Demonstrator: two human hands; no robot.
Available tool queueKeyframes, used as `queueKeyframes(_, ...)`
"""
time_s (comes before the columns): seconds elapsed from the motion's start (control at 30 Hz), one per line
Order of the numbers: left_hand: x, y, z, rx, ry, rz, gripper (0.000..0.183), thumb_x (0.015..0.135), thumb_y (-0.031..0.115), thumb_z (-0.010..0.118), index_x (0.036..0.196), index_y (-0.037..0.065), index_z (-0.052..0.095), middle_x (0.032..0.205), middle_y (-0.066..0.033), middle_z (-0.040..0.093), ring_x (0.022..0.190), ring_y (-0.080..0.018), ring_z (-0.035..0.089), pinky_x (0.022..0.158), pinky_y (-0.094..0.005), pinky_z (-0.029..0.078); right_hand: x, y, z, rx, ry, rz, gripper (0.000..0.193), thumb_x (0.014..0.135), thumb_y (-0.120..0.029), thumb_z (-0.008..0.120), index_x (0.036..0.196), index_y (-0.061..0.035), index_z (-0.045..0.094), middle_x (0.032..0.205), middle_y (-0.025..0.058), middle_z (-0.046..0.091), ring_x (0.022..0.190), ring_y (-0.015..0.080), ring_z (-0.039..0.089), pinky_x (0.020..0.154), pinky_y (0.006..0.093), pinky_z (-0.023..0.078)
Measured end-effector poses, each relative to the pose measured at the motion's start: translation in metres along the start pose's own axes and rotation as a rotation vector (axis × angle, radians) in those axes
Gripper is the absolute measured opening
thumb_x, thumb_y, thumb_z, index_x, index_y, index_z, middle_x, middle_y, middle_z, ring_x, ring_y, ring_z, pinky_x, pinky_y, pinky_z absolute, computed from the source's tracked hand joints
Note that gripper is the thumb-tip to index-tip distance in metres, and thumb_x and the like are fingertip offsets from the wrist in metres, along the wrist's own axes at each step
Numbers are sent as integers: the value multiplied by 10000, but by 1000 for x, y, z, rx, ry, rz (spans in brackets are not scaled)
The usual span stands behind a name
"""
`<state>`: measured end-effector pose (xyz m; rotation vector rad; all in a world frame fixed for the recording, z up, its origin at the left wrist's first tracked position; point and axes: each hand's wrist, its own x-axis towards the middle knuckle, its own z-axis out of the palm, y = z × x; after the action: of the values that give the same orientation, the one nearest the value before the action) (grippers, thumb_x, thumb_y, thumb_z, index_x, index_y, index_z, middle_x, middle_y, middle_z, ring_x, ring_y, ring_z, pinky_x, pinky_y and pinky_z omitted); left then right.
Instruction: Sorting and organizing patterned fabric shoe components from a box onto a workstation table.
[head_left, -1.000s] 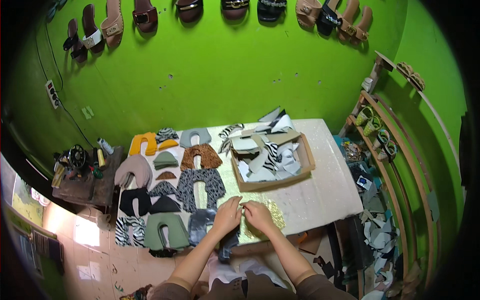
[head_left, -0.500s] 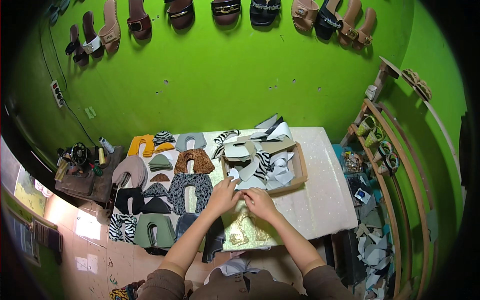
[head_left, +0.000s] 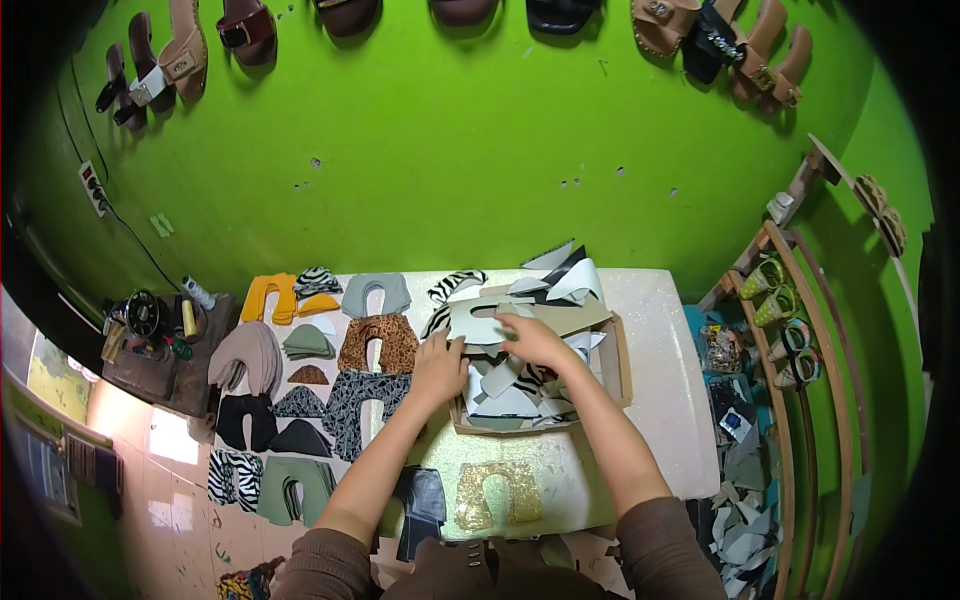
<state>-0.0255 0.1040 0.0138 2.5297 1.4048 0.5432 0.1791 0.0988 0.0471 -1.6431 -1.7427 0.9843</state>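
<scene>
A cardboard box (head_left: 618, 375) heaped with cut material scraps stands on the table. At its near-left part, my left hand (head_left: 438, 368) has its fingers extended by the lower edge of a whitish U-shaped piece (head_left: 465, 322). My right hand (head_left: 535, 340) reaches over the heap, its fingers and thumb closed on the right side of that piece. Zebra-print scraps (head_left: 535, 378) show under my right wrist. Closer to me, a gold glittery U-shaped piece (head_left: 470, 500) lies flat, with dark pieces (head_left: 424, 500) left of it, partly behind my left forearm.
Stacks of U-shaped and half-round pieces, among them leopard-print ones (head_left: 355, 345), cover the table's left side. A sewing machine (head_left: 145, 320) stands beyond them. On the right are a wooden rack (head_left: 790, 290) with sandals and a pile of scraps (head_left: 745, 520). Sandals (head_left: 665, 22) hang on the green wall.
Both hands have moved from the table in front of the box to the scraps in it and drawn apart. The gold piece now lies fully in sight. The whole view has shifted.
</scene>
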Motion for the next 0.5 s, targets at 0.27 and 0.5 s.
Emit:
queueKeyframes(0.27,13,7,6,-175,48,-91,416,780,161,538,1168,29,467,1187,-192,446,1095,-350,435,936,-417,348,44,13,43,-720,-181,-183,722,634,-294,738,1270,-175,419,1178,120,502,1084,324,474,889,424,400)
queueKeyframes(0.5,5,5,6,-294,62,-138,382,782,148,541,1137,17,490,1168,-185,458,1083,-344,443,936,-415,345,1,23,13,-631,-109,-341,327,677,-112,643,997,-91,580,977,117,592,930,316,559,774,387,461)
